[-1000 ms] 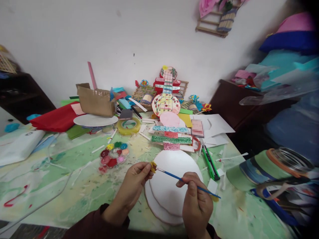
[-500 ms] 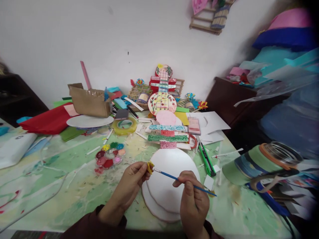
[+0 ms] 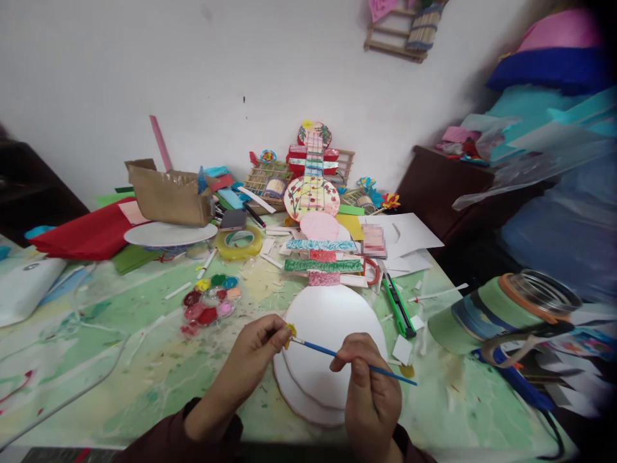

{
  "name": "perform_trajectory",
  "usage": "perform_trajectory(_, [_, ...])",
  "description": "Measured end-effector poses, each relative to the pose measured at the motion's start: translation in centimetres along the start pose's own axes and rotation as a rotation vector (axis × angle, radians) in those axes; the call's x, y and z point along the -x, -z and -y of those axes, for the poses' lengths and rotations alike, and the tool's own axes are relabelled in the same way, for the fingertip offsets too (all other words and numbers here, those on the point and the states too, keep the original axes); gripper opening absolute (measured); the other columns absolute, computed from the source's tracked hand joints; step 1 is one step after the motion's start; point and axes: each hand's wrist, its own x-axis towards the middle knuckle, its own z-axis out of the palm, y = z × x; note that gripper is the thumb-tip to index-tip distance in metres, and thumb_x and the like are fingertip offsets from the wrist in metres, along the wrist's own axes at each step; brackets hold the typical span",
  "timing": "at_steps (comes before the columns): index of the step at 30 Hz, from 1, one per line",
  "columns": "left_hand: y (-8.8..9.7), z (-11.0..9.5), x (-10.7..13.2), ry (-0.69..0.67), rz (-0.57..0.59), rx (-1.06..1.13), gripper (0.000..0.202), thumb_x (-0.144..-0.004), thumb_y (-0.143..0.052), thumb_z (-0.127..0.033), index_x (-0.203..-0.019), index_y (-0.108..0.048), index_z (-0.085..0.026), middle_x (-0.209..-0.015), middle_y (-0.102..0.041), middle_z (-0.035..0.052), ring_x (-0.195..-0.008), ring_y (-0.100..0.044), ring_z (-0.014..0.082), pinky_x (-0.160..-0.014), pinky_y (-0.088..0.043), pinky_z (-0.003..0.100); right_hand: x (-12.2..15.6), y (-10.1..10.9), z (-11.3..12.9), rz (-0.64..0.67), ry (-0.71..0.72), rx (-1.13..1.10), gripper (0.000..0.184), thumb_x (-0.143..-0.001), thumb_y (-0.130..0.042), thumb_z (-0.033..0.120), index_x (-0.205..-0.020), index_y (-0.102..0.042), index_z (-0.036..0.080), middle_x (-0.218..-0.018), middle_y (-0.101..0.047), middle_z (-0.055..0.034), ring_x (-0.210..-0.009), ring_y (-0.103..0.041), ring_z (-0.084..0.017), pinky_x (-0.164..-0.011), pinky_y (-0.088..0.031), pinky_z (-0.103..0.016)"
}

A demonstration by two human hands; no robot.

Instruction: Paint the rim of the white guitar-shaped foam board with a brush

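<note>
Between thumb and fingers, my left hand (image 3: 258,350) pinches a small yellow piece (image 3: 290,333), whose kind is too small to make out. My right hand (image 3: 369,379) is closed round a paintbrush (image 3: 321,349) with a blue handle, its tip at the yellow piece. Beneath both hands lies a white round-bodied cutout (image 3: 332,321), stacked in layers. Its neck carries a green-coloured strip (image 3: 324,265) and a blue-coloured strip (image 3: 321,245) crosswise, with a pink oval (image 3: 319,226) at the top. To the left sits a paint palette (image 3: 211,301) with several colours.
A green utility knife (image 3: 399,303) and a green bottle (image 3: 501,312) are on the right. Farther back are a roll of tape (image 3: 238,243), a cardboard box (image 3: 168,196), a white plate (image 3: 171,234) and a painted guitar-shaped craft (image 3: 312,196) against the wall.
The brush tip and the yellow piece have shifted slightly down. The yellow piece is turned and shows less between my left fingers. The view has moved a little.
</note>
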Motion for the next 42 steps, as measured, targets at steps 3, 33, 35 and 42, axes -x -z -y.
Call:
perform_trajectory(3, [2.9,-0.1,-0.6,-0.081,-0.203,-0.137,0.03,-0.066,-0.072,-0.046,-0.055,-0.064,-0.02,-0.056,-0.057,0.0019,-0.057,-0.05,0.0178,-0.055,-0.039,0.026,-1.2,1.6,0.4,-0.254,-0.055,-0.103,0.022,-0.094,-0.048,0.027,-0.079,-0.063,0.022,-0.063,-0.058,-0.0007,-0.067,-0.056,-0.018,-0.061,-0.044,-0.033])
perform_trajectory(33, [0.2,2.2,-1.8,-1.067,0.619,-0.798,0.015,-0.087,-0.055,-0.019,-0.074,-0.062,-0.021,-0.089,-0.067,0.0056,-0.081,-0.058,0.0186,-0.076,-0.046,0.027,-2.1,-1.0,-2.0,-0.143,0.001,0.237,0.014,-0.09,-0.051,0.018,-0.086,-0.064,0.018,-0.079,-0.066,-0.0042,-0.081,-0.063,-0.02,-0.072,-0.049,-0.037])
perform_trajectory(35, [-0.9,2.9,-2.0,-1.148,0.708,-0.812,0.018,-0.089,-0.051,-0.016,-0.074,-0.061,-0.017,-0.086,-0.065,0.0079,-0.082,-0.057,0.0198,-0.075,-0.047,0.029,-1.9,-0.7,-1.8,-0.048,0.14,0.304,0.015,-0.088,-0.05,0.012,-0.09,-0.063,0.019,-0.082,-0.066,-0.0045,-0.085,-0.061,-0.021,-0.074,-0.049,-0.038])
perform_trajectory(42, [-1.2,5.1,-2.8,-1.13,0.744,-0.93,0.025,-0.096,-0.045,-0.026,-0.078,-0.06,-0.017,-0.078,-0.061,0.0035,-0.067,-0.054,0.0167,-0.058,-0.044,0.027,-3.8,-1.3,-0.4,0.243,0.297,0.304,0.028,-0.081,-0.052,0.002,-0.102,-0.061,0.019,-0.09,-0.066,-0.0058,-0.091,-0.059,-0.021,-0.078,-0.049,-0.037])
